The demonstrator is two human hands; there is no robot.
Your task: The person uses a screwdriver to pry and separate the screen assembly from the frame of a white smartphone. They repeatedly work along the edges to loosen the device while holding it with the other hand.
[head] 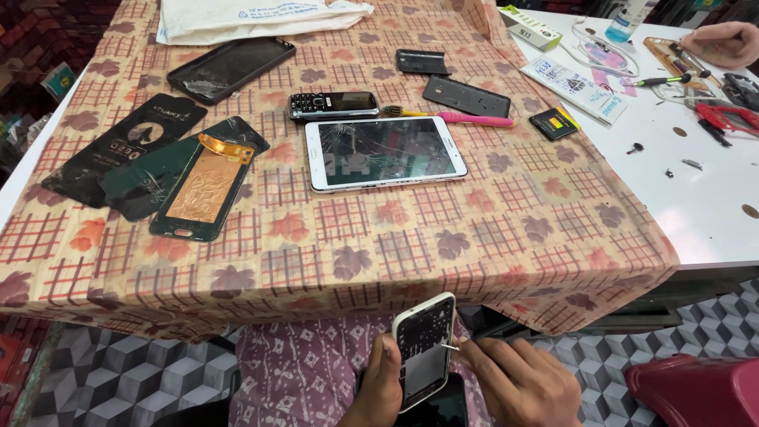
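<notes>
Over my lap, below the table edge, my left hand [379, 386] holds a white-edged smartphone [424, 348] upright, its dark screen facing me. At the phone's right edge, my right hand [520, 383] pinches a thin metal pin [450, 346] whose tip touches the phone's side. A second dark phone [439, 407] lies on my lap under the held one.
On the patterned tablecloth [490, 237] lie a white tablet with a cracked screen [384, 153], a small keypad phone [333, 104], a pink toothbrush [466, 119], several dark phone panels and covers [190, 186]. Another person's hand [723, 43] rests at the far right among small tools on the white tabletop [711, 205].
</notes>
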